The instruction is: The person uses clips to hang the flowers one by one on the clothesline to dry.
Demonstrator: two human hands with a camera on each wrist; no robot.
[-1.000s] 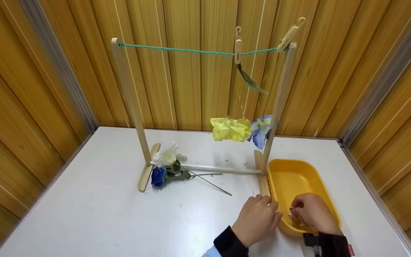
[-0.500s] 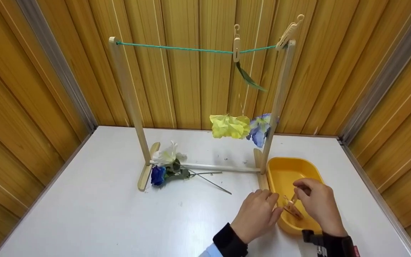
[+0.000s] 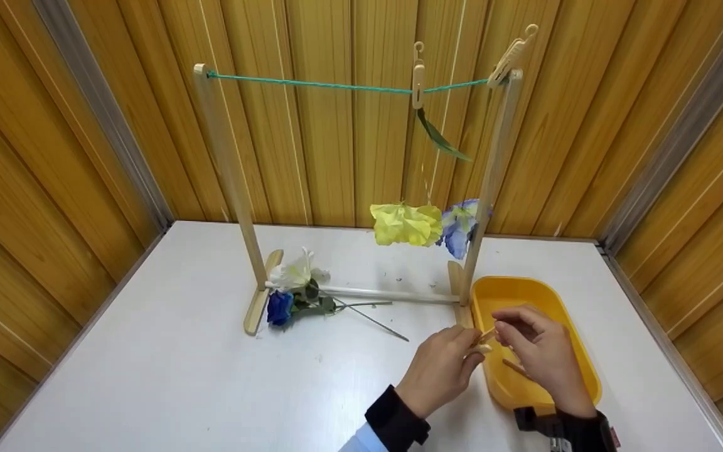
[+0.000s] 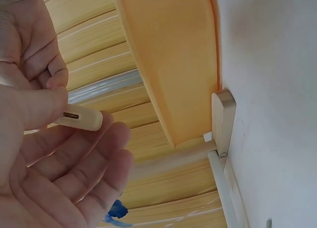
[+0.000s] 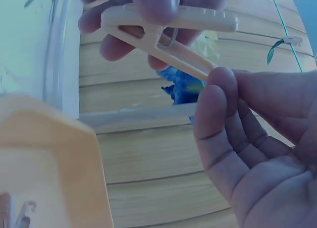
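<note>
2 hands on 1 clothespin point(image 3: 486, 338), held above the near-left rim of the yellow tub point(image 3: 578, 361). Left hand point(image 3: 440, 370) pinches 1 end between thumb and fingers; right hand point(image 3: 540, 351) has a fingertip on the other leg, grip looks like a pinch, not fully clear. Another pin probably lies in the tub. Drying rack point(image 3: 230, 176) stands just behind.

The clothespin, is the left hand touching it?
Touching. The right wrist view shows the left hand with a fingertip pressed against the tip of the clothespin, while the right hand pinches its other end.
</note>
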